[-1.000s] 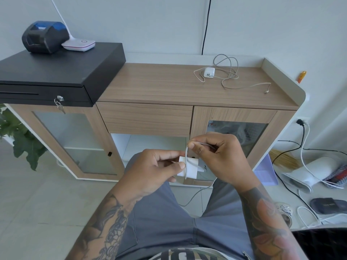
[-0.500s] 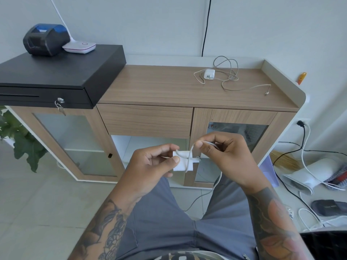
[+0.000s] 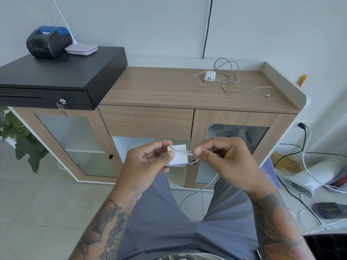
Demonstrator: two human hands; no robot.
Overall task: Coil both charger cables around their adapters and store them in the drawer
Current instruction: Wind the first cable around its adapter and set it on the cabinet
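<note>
In the head view, the only one we have, we are early in the first of two coils: our left hand [image 3: 148,162] grips the white adapter [image 3: 179,154] between thumb and curled fingers, and our right hand [image 3: 223,162] pinches the cable [image 3: 185,151] just at the adapter's 3 o'clock side, thumb and forefinger closed on it. One strand lies across the adapter's top face and another loops out near its lower right corner, so we judge only a turn or so laid; the long tail [image 3: 199,192] hangs down toward 6 o'clock between our knees and all of it is left to wind. The second charger [image 3: 210,76] sits uncoiled on the cabinet top [image 3: 159,87] at about 1 o'clock from our hands, its cable [image 3: 231,79] sprawled in loose loops to its right. The drawer [image 3: 148,121], at 12 o'clock just above our hands, looks closed, so opening it and storing both are not yet done. For room, our hands work in open air in front of the cabinet, well apart from its front edge. The raised rim [image 3: 281,76] along the top's right side and the black cash box [image 3: 62,72] at 10 o'clock bound any reach. Loose cords on the floor [image 3: 308,166] at 4 o'clock could, we think, snag the hanging tail.
</note>
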